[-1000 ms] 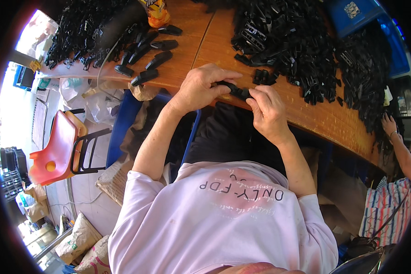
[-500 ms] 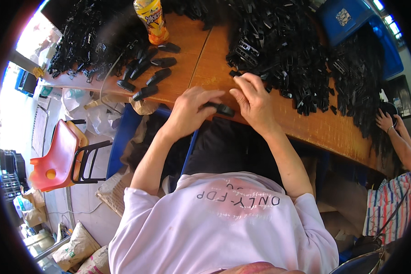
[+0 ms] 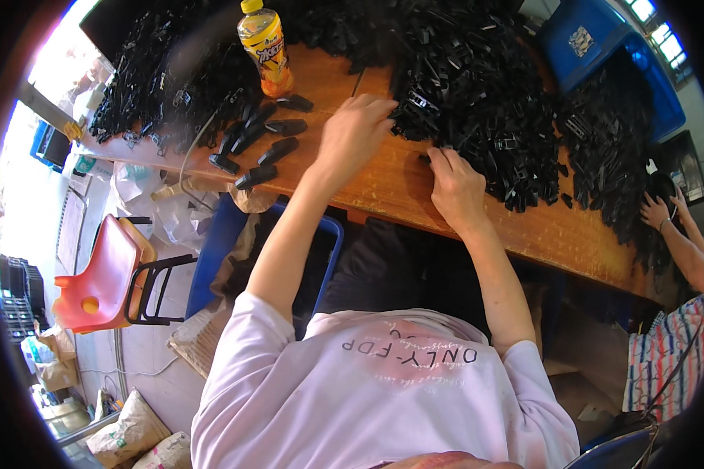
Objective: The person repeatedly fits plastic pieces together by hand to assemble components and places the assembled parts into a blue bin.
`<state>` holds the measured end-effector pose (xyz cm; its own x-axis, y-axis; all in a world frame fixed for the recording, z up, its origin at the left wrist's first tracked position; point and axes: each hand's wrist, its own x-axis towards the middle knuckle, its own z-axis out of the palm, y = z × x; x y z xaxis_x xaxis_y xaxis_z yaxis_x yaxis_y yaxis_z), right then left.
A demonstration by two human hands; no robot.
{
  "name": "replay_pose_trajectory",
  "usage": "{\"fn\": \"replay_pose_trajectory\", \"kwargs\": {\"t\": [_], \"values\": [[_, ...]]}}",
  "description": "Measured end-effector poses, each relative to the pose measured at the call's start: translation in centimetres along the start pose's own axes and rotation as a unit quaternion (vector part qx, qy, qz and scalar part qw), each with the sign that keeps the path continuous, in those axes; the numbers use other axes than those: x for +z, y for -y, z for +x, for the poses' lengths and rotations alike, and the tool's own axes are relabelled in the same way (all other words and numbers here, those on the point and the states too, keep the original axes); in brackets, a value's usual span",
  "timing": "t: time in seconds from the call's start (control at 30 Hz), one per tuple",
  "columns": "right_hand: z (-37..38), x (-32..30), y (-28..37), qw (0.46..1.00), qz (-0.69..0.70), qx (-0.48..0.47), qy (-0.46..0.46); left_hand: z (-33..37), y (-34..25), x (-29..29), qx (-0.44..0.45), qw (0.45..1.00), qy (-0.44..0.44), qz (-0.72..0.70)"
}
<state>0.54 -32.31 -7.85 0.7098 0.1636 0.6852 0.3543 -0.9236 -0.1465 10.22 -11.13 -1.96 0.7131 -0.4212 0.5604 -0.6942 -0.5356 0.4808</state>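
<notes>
My left hand (image 3: 357,130) reaches over the wooden table to the near edge of a big heap of black plastic parts (image 3: 485,94). Its fingers are stretched out, slightly blurred, and nothing shows in them. To the right and nearer me, my right hand (image 3: 458,189) hovers over the table's front part with fingers curled. A small dark piece shows at its fingertips, seemingly a black plastic part (image 3: 425,159). Left of my left hand, several longer black plastic pieces (image 3: 278,150) lie in loose rows on the table.
A yellow-capped drink bottle (image 3: 266,51) stands behind the rows. Another black heap (image 3: 164,86) covers the table's far left. Blue crates (image 3: 594,39) stand at the back right. At the far right a co-worker's hands (image 3: 659,213) work. A red chair (image 3: 102,277) stands left.
My left hand has moved forward from the table edge to the heap. The black piece that was by its fingers is out of sight. My right hand has shifted right and nearer me.
</notes>
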Motion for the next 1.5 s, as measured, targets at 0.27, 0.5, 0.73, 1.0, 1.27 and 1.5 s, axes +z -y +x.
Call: {"fn": "replay_pose_trajectory", "kwargs": {"t": [0.27, 0.5, 0.73, 1.0, 1.27, 1.5], "values": [[-0.8, -0.9, 3.1, 0.989, 0.147, -0.003, 0.0, 0.0, 3.2, 3.8, -0.018, 0.997, -0.04, 0.061], [-0.9, -0.4, 3.0, 0.969, 0.216, 0.122, -0.004, -3.7, 2.1, 1.2, 0.05, 0.995, -0.062, 0.065], [-1.2, 0.0, 3.7, 0.983, 0.125, 0.133, -0.005, -5.2, -0.6, -0.1, 0.146, 0.985, 0.047, 0.075], [-1.2, 0.1, 3.5, 0.985, 0.102, 0.138, 0.025, -7.1, -2.3, 0.6, 0.116, 0.992, 0.012, 0.038], [-1.4, -1.0, 3.8, 0.975, 0.137, 0.049, -0.168, -6.8, -5.5, 4.3, 0.003, 0.998, 0.012, -0.055], [-2.2, -0.4, 3.9, 0.978, 0.155, 0.107, -0.085, -3.5, -3.8, 2.7, 0.025, 0.995, -0.081, 0.051]]}}
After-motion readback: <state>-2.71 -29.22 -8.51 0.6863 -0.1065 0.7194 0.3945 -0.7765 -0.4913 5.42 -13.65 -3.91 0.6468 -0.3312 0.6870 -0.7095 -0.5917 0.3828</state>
